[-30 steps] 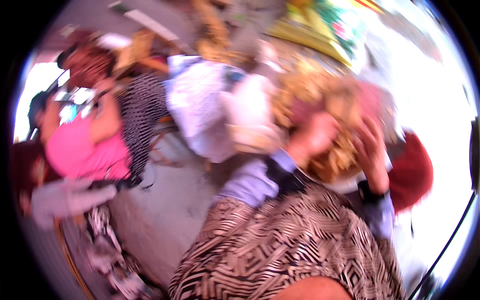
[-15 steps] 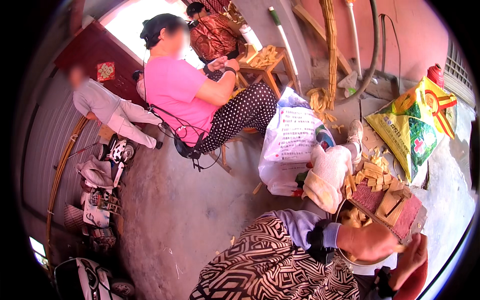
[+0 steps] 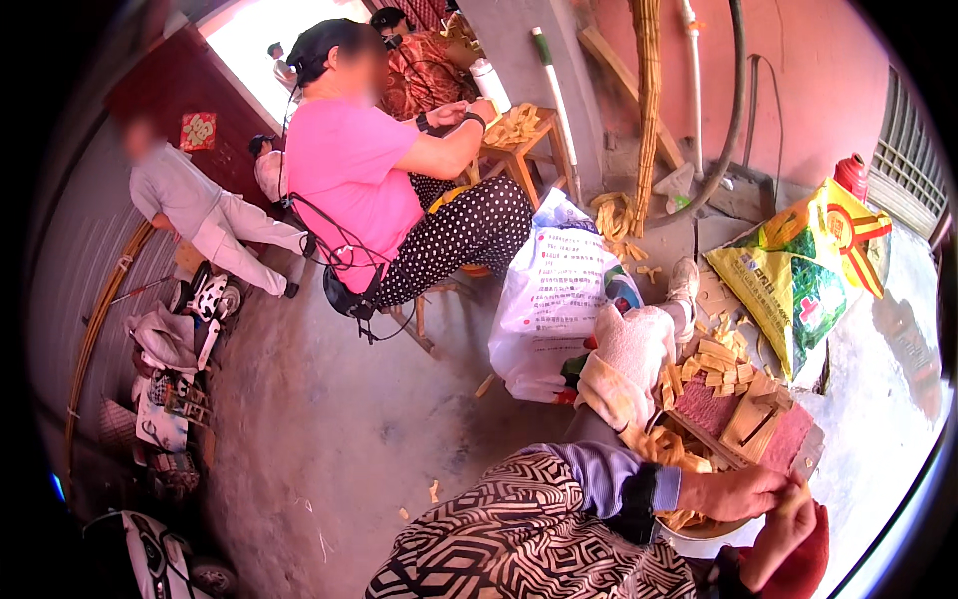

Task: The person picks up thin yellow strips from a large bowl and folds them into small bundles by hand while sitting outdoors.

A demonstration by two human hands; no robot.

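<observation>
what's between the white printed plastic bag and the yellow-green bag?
Head view: a pale shoe stands between the white plastic bag and the yellow-green bag, with a few yellowish scraps on the ground beside it.

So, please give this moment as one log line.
left hand: pinching yellowish piece | right hand: pinching same piece | nearby: basin with strips, wooden block on red mat
</observation>
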